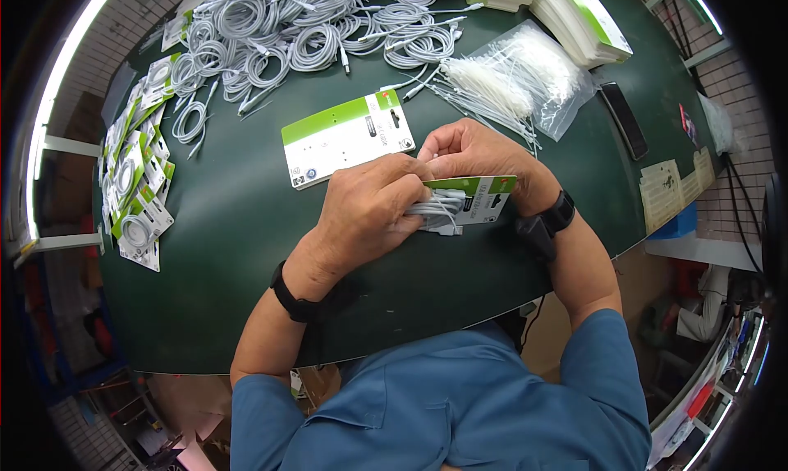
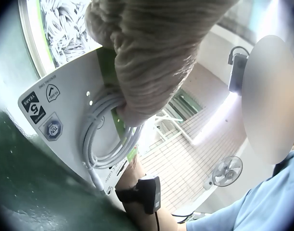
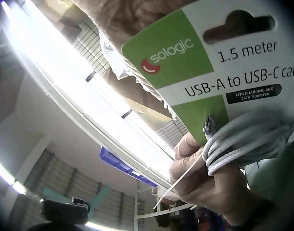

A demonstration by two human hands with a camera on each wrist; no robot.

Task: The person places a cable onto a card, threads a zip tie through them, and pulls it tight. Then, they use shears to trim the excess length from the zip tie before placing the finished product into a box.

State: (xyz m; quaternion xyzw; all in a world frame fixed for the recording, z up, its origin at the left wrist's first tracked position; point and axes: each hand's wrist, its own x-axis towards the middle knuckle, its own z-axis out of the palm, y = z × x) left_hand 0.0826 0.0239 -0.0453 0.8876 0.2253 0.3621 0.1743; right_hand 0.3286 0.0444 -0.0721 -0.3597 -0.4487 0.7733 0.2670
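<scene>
Both-hand grip on cable card (image 1: pixel 480 198), mid-table (image 1: pixel 246 249)

This was a packing workshop, a small factory floor by its look. The dark green surface (image 1: pixel 238 225) carried a heap of loose coiled white cables (image 1: pixel 295 27), a clear bag of white cable ties (image 1: pixel 525 73), stacks of green-and-white backing cards (image 1: pixel 579 15) and a row of finished carded cables (image 1: pixel 135 175) along its left edge. Long fluorescent tube lights (image 3: pixel 89 91) ran overhead, a wall fan (image 2: pixel 227 171) hung on a tiled wall, and cardboard boxes (image 1: pixel 185 405) stood on the floor below.
</scene>
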